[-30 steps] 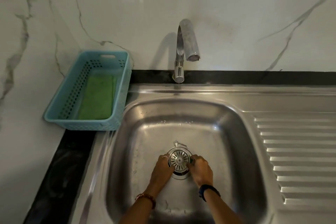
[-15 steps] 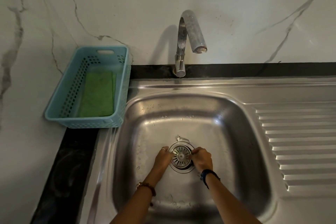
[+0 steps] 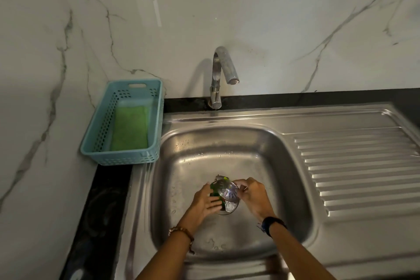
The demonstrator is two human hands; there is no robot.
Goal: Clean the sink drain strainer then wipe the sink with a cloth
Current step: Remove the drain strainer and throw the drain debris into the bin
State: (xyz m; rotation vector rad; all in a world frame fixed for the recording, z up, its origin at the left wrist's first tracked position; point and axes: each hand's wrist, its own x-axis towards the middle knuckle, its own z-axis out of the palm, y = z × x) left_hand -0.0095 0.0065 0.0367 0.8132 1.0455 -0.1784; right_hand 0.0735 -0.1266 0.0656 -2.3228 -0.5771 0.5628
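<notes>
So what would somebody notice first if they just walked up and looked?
Probably the two hands in the middle of the shiny steel sink: the right hand tilts up the round metal drain strainer, and the left hand rests beside it. Then the pale blue plastic basket at the left, with a folded green cloth inside.

Head camera, high, facing forward-down onto sink (image 3: 227, 134), close.

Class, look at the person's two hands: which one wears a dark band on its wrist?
The right hand, holding the tilted strainer over the drain. The left hand wears a brown beaded bracelet instead.
</notes>
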